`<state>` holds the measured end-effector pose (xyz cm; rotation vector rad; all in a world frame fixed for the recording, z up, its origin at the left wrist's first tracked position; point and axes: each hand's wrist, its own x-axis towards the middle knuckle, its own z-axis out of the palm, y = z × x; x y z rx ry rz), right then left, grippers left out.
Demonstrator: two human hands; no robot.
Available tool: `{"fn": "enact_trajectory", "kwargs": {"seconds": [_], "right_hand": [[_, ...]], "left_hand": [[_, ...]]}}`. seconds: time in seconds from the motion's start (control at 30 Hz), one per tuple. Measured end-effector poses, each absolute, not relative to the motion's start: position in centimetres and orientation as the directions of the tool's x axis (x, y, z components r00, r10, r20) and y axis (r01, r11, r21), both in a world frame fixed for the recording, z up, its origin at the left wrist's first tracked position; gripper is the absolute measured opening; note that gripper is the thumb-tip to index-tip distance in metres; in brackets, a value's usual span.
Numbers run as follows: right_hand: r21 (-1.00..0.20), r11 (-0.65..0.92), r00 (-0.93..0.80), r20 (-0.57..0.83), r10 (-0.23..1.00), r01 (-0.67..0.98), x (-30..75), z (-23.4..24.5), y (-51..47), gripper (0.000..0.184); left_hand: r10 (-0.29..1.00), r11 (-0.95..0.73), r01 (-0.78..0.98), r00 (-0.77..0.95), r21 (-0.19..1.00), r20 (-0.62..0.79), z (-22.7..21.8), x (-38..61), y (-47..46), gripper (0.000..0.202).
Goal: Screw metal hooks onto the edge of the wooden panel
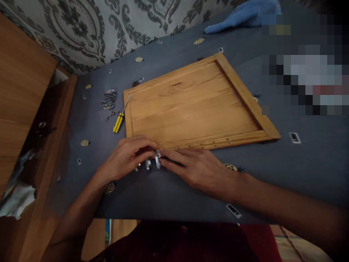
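Observation:
A wooden panel [196, 105] with a raised frame lies flat on a dark grey cloth [313, 171]. A row of small holes runs along its near edge. My left hand [128, 156] and my right hand [191, 169] meet just in front of that edge. Both pinch a small metal hook bracket [152, 162] with shiny curved prongs. The fingers of both hands are closed around it and hide part of it.
A yellow-handled screwdriver [119, 120] lies by the panel's left corner. Beyond it sits a heap of metal hooks [109, 99]. A blue cloth [245, 16] lies at the far edge. A wooden cabinet [21, 91] stands at the left, with crumpled paper [17, 198] beside it.

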<state>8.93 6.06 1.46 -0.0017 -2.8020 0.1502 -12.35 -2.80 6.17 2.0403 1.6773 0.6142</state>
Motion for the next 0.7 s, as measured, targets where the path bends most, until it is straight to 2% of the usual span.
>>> {"fn": "enact_trajectory", "kwargs": {"seconds": [0.33, 0.7], "right_hand": [[-0.139, 0.99, -0.936, 0.352, 0.029, -0.021, 8.89, 1.49, 6.03, 0.027], [-0.104, 0.994, -0.932, 0.361, 0.025, -0.014, 8.91, 1.37, 5.97, 0.028]], "left_hand": [[0.978, -0.192, 0.774, 0.205, 0.603, 0.048, 5.6, -12.75, -2.69, 0.011], [0.98, -0.187, 0.756, 0.186, 0.627, 0.069, 5.32, -12.3, -2.47, 0.014]]}}
